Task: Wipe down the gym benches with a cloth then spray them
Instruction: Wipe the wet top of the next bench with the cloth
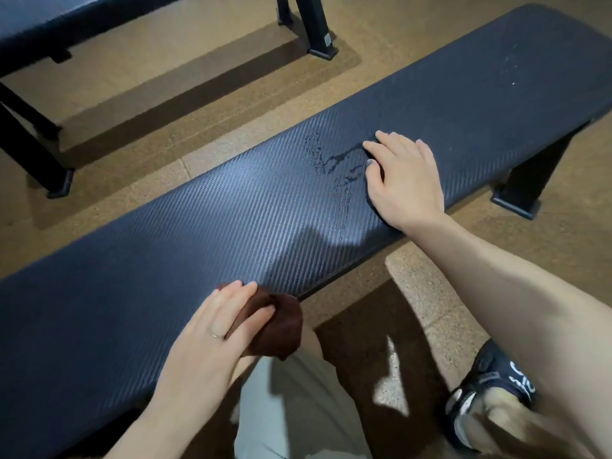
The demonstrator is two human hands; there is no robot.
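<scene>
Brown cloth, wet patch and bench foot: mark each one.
brown cloth point(281, 329): head view, on its bunched right side beside the left hand.
wet patch point(341, 160): head view, on the dark smear by the right hand.
bench foot point(515, 205): head view, on its base plate.

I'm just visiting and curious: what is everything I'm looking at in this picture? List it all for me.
Near bench: one, dark blue-black woven-texture pad, running diagonally across the middle.
Wet patch: one, dark and shiny, on the near bench just left of the right hand.
Cloth: one, dark brown, bunched at the bench's near edge under the left hand.
Far bench: one, dark, top left, with black legs.
Floor: tan speckled, all around the benches.
Shoe: one, dark with white markings, bottom right.
Shorts: light grey, bottom centre.
Left hand: holds the cloth, fingers touching the bench; a ring on one finger.
Right hand: laid flat on the near bench.
</scene>
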